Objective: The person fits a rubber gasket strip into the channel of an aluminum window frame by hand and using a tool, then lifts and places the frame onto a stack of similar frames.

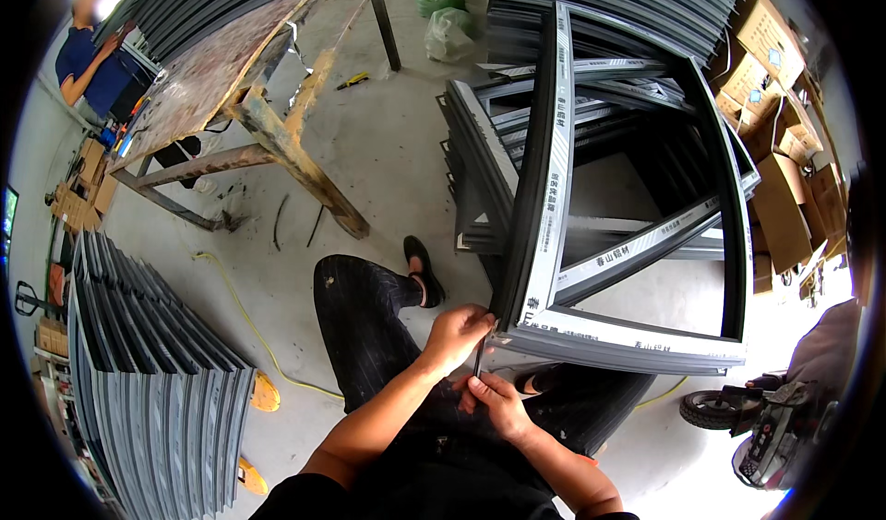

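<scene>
A grey metal window or door frame (557,165), with printed white film on its faces, leans over a stack of similar frames, its near left corner close to my hands. At that corner my left hand (452,343) is closed, fingertips pinched together against the edge; whether they grip the frame or the strip there is hidden. Just below, my right hand (498,406) is closed, thumb and fingers pinching the lower end of a thin dark strip (479,361). The strip runs upward to the corner beside my left fingers.
Bundled grey profiles (157,409) stand at left on yellow feet (265,393). A worktable (221,86) is at far left, with a person (88,68) behind it. Cartons (784,197) and a wheeled vehicle (780,418) line the right. A yellow cord (242,312) crosses the floor.
</scene>
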`<action>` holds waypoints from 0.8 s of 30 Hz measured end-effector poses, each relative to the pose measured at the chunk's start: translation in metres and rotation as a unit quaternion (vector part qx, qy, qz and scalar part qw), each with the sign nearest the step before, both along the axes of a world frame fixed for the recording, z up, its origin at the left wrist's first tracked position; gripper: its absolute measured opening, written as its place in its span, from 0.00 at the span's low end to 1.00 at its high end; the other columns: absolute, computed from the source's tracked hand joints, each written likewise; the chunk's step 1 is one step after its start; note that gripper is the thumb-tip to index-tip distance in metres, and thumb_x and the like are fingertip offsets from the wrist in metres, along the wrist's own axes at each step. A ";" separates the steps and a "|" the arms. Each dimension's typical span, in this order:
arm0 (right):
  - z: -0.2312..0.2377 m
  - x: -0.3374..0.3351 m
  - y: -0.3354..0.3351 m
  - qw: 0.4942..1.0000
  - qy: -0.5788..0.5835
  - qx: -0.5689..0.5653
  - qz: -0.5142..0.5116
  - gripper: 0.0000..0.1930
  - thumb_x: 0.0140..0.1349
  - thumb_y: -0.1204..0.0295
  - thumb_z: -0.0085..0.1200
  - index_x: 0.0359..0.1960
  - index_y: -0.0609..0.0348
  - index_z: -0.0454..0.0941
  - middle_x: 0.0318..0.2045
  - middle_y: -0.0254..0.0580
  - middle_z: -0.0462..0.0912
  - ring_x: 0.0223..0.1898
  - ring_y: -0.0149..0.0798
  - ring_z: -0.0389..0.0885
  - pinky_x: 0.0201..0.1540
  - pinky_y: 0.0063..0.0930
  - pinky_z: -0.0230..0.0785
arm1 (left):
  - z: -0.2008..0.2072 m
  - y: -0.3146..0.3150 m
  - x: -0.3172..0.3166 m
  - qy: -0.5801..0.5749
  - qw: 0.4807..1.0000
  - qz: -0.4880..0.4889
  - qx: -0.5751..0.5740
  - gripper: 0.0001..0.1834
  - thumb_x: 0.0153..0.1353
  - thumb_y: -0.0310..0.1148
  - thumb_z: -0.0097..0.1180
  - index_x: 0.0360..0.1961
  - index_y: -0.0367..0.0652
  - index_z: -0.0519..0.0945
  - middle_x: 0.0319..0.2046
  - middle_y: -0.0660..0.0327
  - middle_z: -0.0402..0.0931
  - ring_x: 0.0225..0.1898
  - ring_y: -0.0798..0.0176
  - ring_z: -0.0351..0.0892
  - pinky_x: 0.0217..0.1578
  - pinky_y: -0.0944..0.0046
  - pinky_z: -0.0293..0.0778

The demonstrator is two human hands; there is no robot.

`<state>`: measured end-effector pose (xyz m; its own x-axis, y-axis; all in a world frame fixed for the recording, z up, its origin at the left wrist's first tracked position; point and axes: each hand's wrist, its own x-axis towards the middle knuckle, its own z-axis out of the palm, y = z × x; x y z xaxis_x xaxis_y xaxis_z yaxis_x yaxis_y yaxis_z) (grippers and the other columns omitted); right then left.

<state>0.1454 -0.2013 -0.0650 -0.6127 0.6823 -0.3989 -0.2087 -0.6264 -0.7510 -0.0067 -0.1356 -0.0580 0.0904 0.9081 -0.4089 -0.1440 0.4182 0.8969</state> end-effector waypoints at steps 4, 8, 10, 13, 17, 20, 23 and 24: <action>0.005 -0.004 0.001 0.998 0.032 -0.045 0.003 0.17 0.71 0.63 0.42 0.42 0.68 0.75 0.22 0.32 0.69 0.27 0.28 0.67 0.36 0.24 0.66 | 0.001 0.002 0.000 -0.014 1.000 -0.004 -0.012 0.11 0.65 0.33 0.55 0.39 0.34 0.77 0.32 0.63 0.77 0.28 0.71 0.77 0.30 0.71 0.78; 0.007 -0.001 -0.003 0.999 -0.011 -0.044 -0.014 0.17 0.71 0.64 0.42 0.41 0.68 0.75 0.22 0.33 0.70 0.27 0.28 0.68 0.35 0.23 0.66 | 0.014 -0.001 -0.009 -0.049 0.998 -0.039 -0.023 0.10 0.65 0.32 0.54 0.39 0.33 0.76 0.31 0.62 0.77 0.30 0.69 0.80 0.30 0.72 0.75; 0.007 0.002 -0.004 0.999 -0.038 -0.031 -0.018 0.16 0.71 0.64 0.43 0.41 0.68 0.75 0.23 0.33 0.71 0.26 0.28 0.69 0.35 0.24 0.66 | 0.013 -0.002 -0.010 -0.031 0.998 -0.053 -0.012 0.10 0.65 0.31 0.54 0.39 0.33 0.76 0.32 0.61 0.77 0.31 0.68 0.81 0.30 0.72 0.75; 0.008 0.003 -0.003 0.999 -0.042 0.000 -0.027 0.14 0.70 0.65 0.45 0.38 0.66 0.76 0.22 0.33 0.73 0.26 0.27 0.71 0.32 0.25 0.67 | 0.010 -0.003 -0.008 0.030 0.997 -0.067 0.009 0.11 0.66 0.33 0.53 0.40 0.33 0.76 0.32 0.60 0.78 0.32 0.66 0.81 0.33 0.70 0.77; 0.028 0.017 0.004 0.916 -0.291 0.276 -0.027 0.09 0.63 0.69 0.53 0.34 0.65 0.76 0.23 0.44 0.78 0.25 0.41 0.78 0.29 0.33 0.70 | 0.008 -0.007 -0.016 -0.061 0.995 -0.064 -0.048 0.17 0.70 0.39 0.45 0.44 0.34 0.75 0.34 0.59 0.78 0.35 0.64 0.82 0.36 0.68 0.78; 0.044 0.032 0.018 0.764 -0.413 0.486 -0.100 0.09 0.55 0.74 0.59 0.36 0.63 0.77 0.26 0.50 0.79 0.28 0.53 0.78 0.31 0.41 0.70 | 0.007 -0.016 -0.023 -0.115 0.990 -0.064 -0.048 0.17 0.71 0.39 0.44 0.46 0.34 0.74 0.36 0.57 0.79 0.38 0.63 0.82 0.40 0.66 0.78; 0.062 0.036 0.031 0.720 -0.456 0.513 -0.100 0.13 0.52 0.78 0.59 0.41 0.61 0.75 0.29 0.48 0.79 0.30 0.53 0.78 0.33 0.40 0.71 | 0.008 -0.024 -0.022 -0.118 0.987 -0.104 -0.044 0.16 0.68 0.37 0.49 0.46 0.33 0.74 0.37 0.57 0.78 0.38 0.65 0.80 0.44 0.65 0.76; 0.060 0.036 0.034 0.701 -0.461 0.535 -0.103 0.13 0.52 0.78 0.59 0.41 0.60 0.76 0.28 0.47 0.79 0.30 0.52 0.78 0.32 0.40 0.71 | 0.008 -0.026 -0.021 -0.118 0.985 -0.118 -0.036 0.16 0.68 0.37 0.50 0.46 0.33 0.75 0.37 0.58 0.78 0.38 0.65 0.80 0.45 0.65 0.75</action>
<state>0.1814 -0.1678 -0.0054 -0.2761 0.9291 0.2463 0.6710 0.3698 -0.6427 -0.0275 -0.1613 -0.0503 0.3959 0.8196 -0.4142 -0.2368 0.5269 0.8162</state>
